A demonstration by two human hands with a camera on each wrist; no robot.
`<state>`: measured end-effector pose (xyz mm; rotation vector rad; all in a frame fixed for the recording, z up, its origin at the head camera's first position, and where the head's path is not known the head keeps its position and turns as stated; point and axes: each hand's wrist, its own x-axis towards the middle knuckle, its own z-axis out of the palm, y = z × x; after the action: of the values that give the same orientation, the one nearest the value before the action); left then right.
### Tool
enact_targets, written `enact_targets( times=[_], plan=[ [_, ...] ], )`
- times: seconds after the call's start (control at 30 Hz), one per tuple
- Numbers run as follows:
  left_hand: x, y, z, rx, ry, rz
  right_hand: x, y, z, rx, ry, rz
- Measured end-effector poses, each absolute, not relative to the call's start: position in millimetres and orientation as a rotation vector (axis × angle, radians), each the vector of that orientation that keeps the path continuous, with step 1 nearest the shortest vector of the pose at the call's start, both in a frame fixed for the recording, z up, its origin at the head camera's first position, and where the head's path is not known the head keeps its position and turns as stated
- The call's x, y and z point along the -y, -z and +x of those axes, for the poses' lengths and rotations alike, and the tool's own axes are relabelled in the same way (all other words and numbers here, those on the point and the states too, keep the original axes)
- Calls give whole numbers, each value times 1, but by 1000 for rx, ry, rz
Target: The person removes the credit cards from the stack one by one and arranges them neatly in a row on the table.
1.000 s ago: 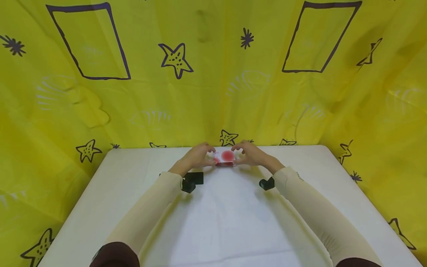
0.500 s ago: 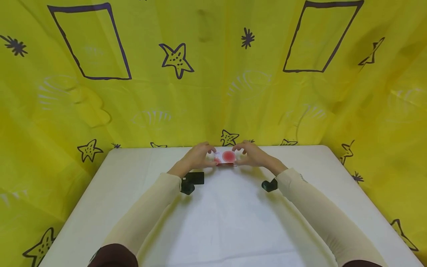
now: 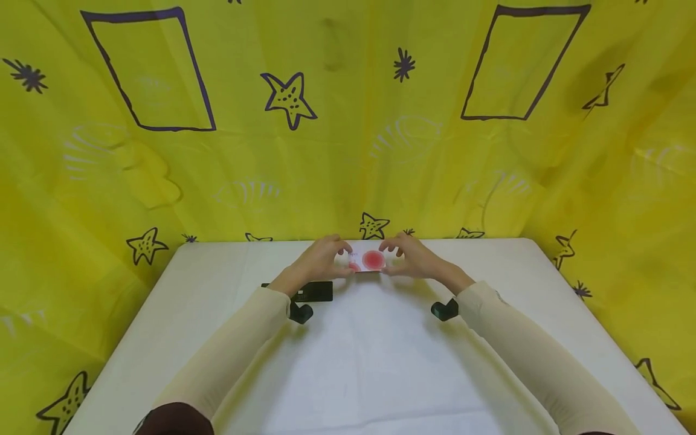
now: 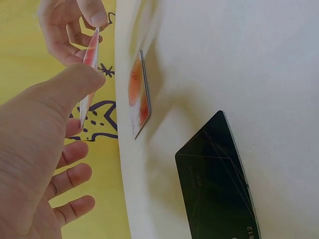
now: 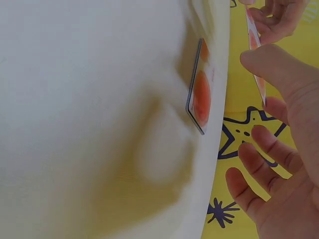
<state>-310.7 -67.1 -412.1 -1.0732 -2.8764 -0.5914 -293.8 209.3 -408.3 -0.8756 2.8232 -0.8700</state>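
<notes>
A thin white card with red circles (image 3: pixel 373 260) is held up between both hands near the table's far edge. My left hand (image 3: pixel 322 260) pinches its left end between thumb and fingers, the other fingers spread apart in the left wrist view. My right hand (image 3: pixel 415 258) pinches the right end the same way. Below the held card, and apart from it, a flat card-like piece with orange circles and a dark edge (image 4: pixel 142 94) lies on the table; the head view mostly hides it. Beside my left wrist lies a black card (image 3: pixel 317 291) with fine lines, partly covered by the arm.
The white table (image 3: pixel 375 362) reaches back to a yellow curtain (image 3: pixel 337 169) with starfish drawings, which also hangs at both sides. Dark wrist-worn devices (image 3: pixel 446 310) stick out beneath the sleeves.
Both hands and the held card have come slightly lower in the head view. The red strip below the card is now covered. The left forearm has shifted left, uncovering more of the black card.
</notes>
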Motion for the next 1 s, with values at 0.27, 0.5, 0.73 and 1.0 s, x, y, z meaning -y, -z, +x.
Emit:
enact_targets(
  times=[0.27,0.5,0.73,1.0],
  plan=[
    [67,410,-305,2872,571,-1107,-213,413,-291,-2838,886,-930],
    [69,411,-303,2864,580,-1136,-214,413,-286,-2817,915,-925],
    [69,411,-299,2858,568,-1133,-213,414,-283,-2821,920,-930],
    [72,415,-292,2875,589,-1107,-209,418,-277,-2804,958,-918]
  ],
)
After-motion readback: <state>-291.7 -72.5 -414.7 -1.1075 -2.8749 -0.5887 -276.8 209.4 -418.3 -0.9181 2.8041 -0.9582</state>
